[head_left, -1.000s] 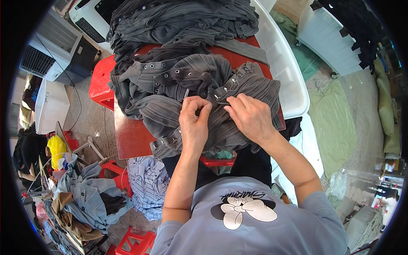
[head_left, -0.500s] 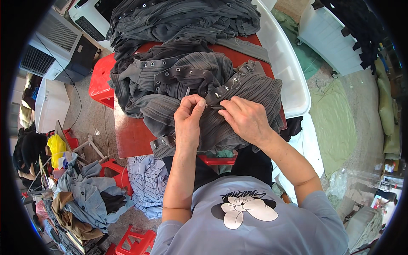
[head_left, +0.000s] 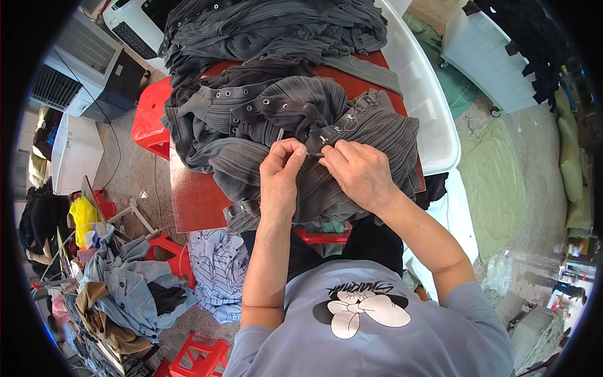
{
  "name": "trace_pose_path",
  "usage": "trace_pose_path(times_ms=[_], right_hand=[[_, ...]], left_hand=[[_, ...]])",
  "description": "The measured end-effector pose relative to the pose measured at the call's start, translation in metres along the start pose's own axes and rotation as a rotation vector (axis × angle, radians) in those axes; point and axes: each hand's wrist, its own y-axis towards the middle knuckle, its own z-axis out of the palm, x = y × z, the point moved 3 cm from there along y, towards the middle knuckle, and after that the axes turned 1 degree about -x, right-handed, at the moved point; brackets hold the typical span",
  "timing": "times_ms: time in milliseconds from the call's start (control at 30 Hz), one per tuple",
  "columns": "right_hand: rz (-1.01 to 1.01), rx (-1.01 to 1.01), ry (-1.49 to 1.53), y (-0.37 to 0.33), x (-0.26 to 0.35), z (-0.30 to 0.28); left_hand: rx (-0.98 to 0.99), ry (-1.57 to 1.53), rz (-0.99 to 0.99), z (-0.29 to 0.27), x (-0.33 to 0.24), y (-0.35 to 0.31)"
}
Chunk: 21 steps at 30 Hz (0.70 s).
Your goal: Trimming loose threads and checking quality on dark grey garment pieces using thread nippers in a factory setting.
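A dark grey crinkled garment (head_left: 383, 135) lies bunched up in front of me. Metal hooks run along its band (head_left: 337, 133), and other parts of the heap carry metal eyelets. My left hand (head_left: 281, 171) pinches the band's near end between thumb and index finger. Close beside it, my right hand (head_left: 361, 174) has its fingertips closed on the same edge. A small gap separates the two sets of fingertips. Whatever finer detail lies between them is too small to make out.
The garment rests on a red table (head_left: 195, 198). More dark grey garments (head_left: 276, 31) are piled at the back. A white plastic tub (head_left: 430, 119) stands right of the table, a red stool (head_left: 149, 119) left. Blue clothes (head_left: 135, 292) lie heaped at lower left.
My right hand has shifted slightly left and its fingertips have drawn in toward my left hand. The left hand keeps its pinch and has barely moved.
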Motion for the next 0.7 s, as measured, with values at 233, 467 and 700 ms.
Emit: trace_pose_path(times_ms=[233, 467, 700], right_hand=[[0.030, -0.037, 0.074, -0.009, -0.004, -0.006], [0.005, 0.022, 0.136, -0.030, -0.007, -0.012], [-0.045, 0.054, 0.091, -0.049, -0.004, -0.014]], left_hand=[[-0.156, -0.176, 0.136, -0.009, 0.000, -0.001], [0.022, 0.821, 0.622, 0.037, -0.037, 0.004], [0.130, 1.228, 0.636, 0.050, -0.019, 0.021]])
